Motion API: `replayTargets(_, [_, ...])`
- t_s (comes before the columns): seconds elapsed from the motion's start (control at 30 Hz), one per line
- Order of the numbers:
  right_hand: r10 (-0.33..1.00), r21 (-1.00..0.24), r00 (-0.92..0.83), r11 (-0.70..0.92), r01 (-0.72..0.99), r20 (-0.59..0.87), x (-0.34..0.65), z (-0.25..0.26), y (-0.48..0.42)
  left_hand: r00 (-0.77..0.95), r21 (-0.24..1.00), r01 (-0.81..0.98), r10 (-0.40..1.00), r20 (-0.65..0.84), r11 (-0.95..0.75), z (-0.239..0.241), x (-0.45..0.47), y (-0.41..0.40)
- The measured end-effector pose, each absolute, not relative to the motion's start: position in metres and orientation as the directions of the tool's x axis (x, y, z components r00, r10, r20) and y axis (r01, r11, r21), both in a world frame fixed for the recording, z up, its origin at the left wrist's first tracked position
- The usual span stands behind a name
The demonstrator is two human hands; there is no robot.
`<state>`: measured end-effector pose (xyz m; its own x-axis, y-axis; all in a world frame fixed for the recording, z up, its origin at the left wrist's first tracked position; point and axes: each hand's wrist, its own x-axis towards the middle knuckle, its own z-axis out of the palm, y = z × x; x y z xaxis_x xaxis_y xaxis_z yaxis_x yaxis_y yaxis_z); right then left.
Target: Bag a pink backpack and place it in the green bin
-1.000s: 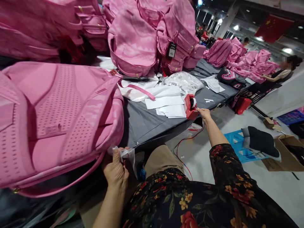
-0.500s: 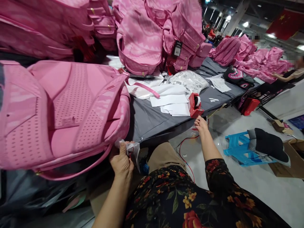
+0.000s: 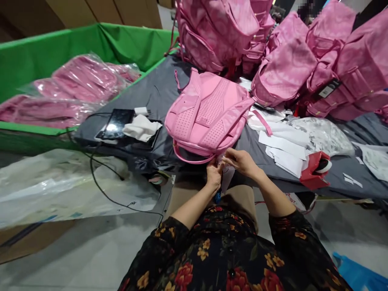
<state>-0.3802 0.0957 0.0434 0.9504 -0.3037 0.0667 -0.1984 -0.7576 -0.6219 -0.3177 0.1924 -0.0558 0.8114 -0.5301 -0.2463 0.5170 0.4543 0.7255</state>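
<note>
A pink backpack (image 3: 209, 115) lies on the dark-covered table with its perforated back panel and shoulder straps facing up. At its near right corner, by the table edge, my left hand (image 3: 214, 177) is closed on a thin, whitish translucent plastic piece (image 3: 228, 178) that hangs down. My right hand (image 3: 242, 162) meets it there, fingers pinched together at the top of that piece. Whatever lies between the right fingertips is too small to make out. To the right, a red tape dispenser (image 3: 312, 171) with a white roll sits at the table's edge.
White paper sheets (image 3: 285, 139) and a clear plastic bag (image 3: 323, 133) lie right of the backpack. More pink backpacks (image 3: 218, 36) stand behind. Left are a tablet (image 3: 118, 123), a white cloth (image 3: 142, 128) and a green-sided bin (image 3: 145, 38) of bagged pink items.
My right hand has left the tape dispenser and come across to my left hand at the backpack's corner. The view has swung left, bringing the green bin into sight.
</note>
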Motion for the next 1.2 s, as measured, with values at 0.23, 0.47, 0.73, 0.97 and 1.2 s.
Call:
replayTargets(0.23, [-0.41, -0.18, 0.912, -0.896, -0.405, -0.008, -0.366, 0.036, 0.096, 0.812, 0.716, 0.51, -0.542, -0.218, 0.476, -0.054, -0.317, 0.195])
replayTargets(0.47, [-0.327, -0.571, 0.945, -0.771, -0.282, -0.024, -0.375, 0.037, 0.081, 0.765, 0.649, 0.597, -0.578, -0.284, 0.472, -0.052, -0.316, 0.199])
replayTargets(0.73, [-0.288, -0.846, 0.952, -0.476, -0.238, -0.105, -0.365, -0.004, 0.071, 0.739, 0.667, 0.621, -0.59, -0.325, 0.411, -0.054, -0.31, 0.201])
replayTargets(0.97, [-0.45, -0.861, 0.888, -0.408, -0.302, -0.098, -0.362, -0.02, 0.081, 0.741, 0.685, 0.616, -0.581, -0.337, 0.389, -0.057, -0.303, 0.201])
replayTargets(1.2, [-0.47, -0.933, 0.873, -0.242, -0.267, -0.128, -0.369, -0.023, 0.097, 0.752, 0.683, 0.618, -0.545, -0.371, 0.389, -0.061, -0.302, 0.202])
